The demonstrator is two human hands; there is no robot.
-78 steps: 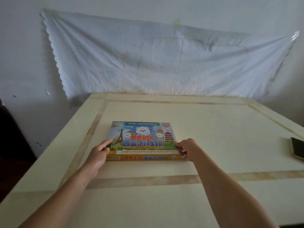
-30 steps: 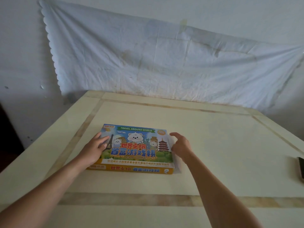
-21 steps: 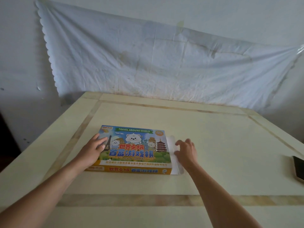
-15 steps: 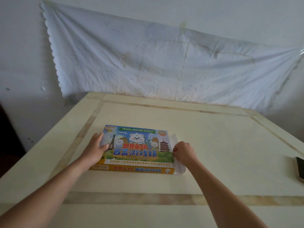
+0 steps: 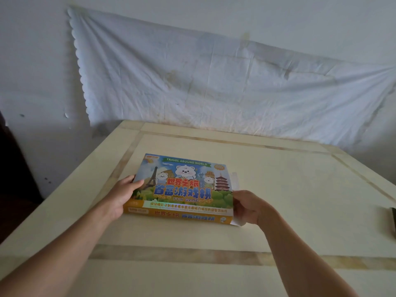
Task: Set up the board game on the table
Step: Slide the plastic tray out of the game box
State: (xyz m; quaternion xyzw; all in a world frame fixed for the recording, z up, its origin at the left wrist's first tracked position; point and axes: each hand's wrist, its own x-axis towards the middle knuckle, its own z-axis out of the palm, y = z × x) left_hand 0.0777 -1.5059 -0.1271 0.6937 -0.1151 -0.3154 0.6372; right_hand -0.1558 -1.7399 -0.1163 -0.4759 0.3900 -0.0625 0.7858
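Game box (image 5: pixel 184 187) sits on the table (image 5: pixel 300 189), left of centre, inside the brown inlay stripe (image 5: pixel 192 255) that borders the top. Printed lid faces up, "TRAVEL AROUND WORLD" along the far edge, orange side panel facing near. Can't tell if the near edge is flat on the table or slightly raised.

Left hand (image 5: pixel 123 196): gripping the box at its left end, thumb on top of the lid by the tower picture, remaining fingers wrapped around the left side, out of sight.

Right hand (image 5: pixel 250 207): gripping the box's right end near the near-right corner, fingers curled in against the end face. White end flap (image 5: pixel 235 181) sticks out open on that side, visible beyond the hand and again just under it at the corner. Can't tell whether the fingertips pinch the flap itself or the box wall behind it.

Both forearms come in from the near edge, bare.

Dark flat object (image 5: pixel 393 219) at the table's right edge, cut off by the frame, well apart from the box. White scallop-edged cloth (image 5: pixel 214 82) hangs creased on the wall (image 5: pixel 32 61) behind the table's far edge.
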